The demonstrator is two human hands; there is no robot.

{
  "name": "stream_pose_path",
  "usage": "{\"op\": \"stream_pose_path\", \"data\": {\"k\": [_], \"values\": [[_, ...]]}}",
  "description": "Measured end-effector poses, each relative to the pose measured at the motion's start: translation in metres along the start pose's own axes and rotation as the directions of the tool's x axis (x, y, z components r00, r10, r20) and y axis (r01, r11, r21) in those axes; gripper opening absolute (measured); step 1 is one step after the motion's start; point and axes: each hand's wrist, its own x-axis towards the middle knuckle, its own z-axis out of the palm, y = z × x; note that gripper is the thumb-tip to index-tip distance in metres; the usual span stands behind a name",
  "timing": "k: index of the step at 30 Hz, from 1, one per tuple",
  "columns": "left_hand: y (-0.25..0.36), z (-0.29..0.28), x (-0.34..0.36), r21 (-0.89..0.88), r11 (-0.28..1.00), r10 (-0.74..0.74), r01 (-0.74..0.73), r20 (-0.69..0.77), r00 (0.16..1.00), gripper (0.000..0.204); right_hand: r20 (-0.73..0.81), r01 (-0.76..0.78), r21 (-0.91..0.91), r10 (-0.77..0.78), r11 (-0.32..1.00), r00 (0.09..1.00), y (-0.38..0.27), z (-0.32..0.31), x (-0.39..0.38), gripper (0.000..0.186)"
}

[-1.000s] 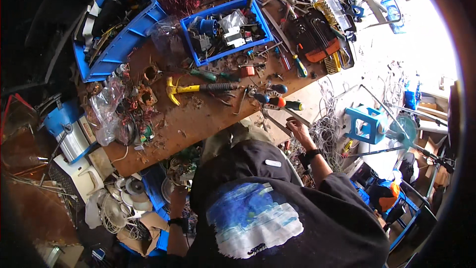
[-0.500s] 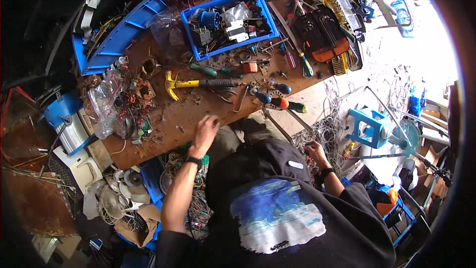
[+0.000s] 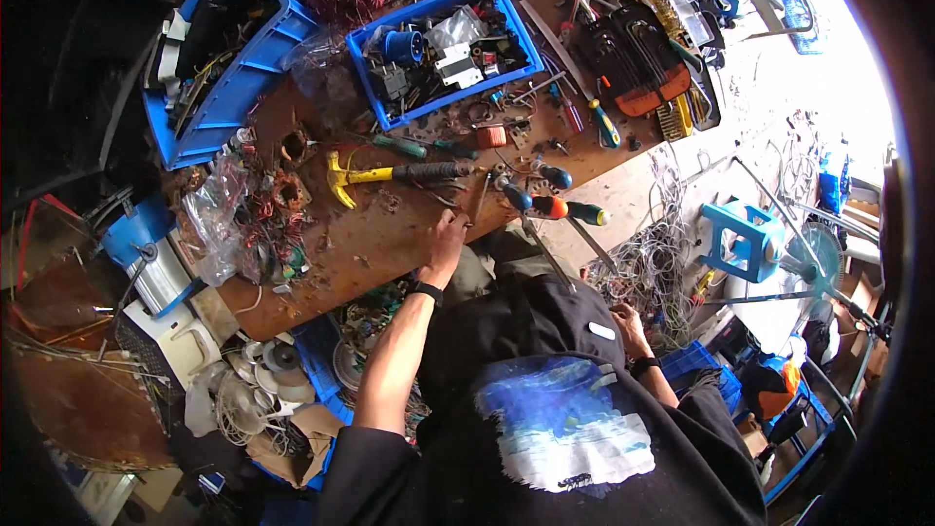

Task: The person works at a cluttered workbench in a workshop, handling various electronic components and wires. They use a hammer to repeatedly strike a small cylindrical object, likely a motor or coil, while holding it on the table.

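While left hand [image 3: 448, 239] rests fingers-spread on brown counter [image 3: 390, 234] edge, grip empty, yellow-headed black-handled hammer [image 3: 394, 174] lies just beyond. Screwdrivers [image 3: 550, 205] clutter right. Right hand [image 3: 623, 323] low beside grey wire tangle [image 3: 648, 263]; grip unclear.

The workbench [image 3: 390, 244] top is bare wood, matt, rough and stained. The hammer [image 3: 390, 174] has a yellow painted metal head and a black ribbed rubber grip. The crate [image 3: 443, 102] is smooth, glossy blue plastic. The screwdrivers [image 3: 550, 205] have glossy plastic handles and metal shafts. The bag [image 3: 214, 219] is thin, clear, crinkled plastic. The stool [image 3: 745, 239] is matt blue plastic.
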Motion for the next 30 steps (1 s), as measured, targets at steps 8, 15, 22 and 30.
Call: {"op": "stream_pose_path", "data": {"k": [8, 15, 22, 30], "values": [[-0.01, 0.001, -0.001, 0.128, 0.984, 0.125, -0.126, 0.018, 0.992, 0.023, 0.003, 0.001, 0.011, -0.001, 1.0, 1.0, -0.004, 0.002, 0.004, 0.028], [0.047, -0.065, -0.005, -0.215, 0.969, 0.105, -0.124, -0.097, 0.99, 0.02, 0.063, -0.021, 0.113, 0.014, 0.993, 0.998, -0.006, 0.007, 0.024, 0.023], [0.067, -0.09, 0.015, -0.767, 0.64, -0.142, 0.049, -0.056, 0.988, 0.009, 0.035, 0.108, -0.083, -0.105, 0.991, 0.994, -0.043, 0.019, 0.034, 0.026], [0.08, -0.126, 0.1, -0.681, 0.726, -0.213, 0.098, -0.086, 0.973, 0.014, 0.014, 0.045, 0.026, -0.045, 0.999, 0.999, -0.019, 0.014, 0.029, 0.029]]}}
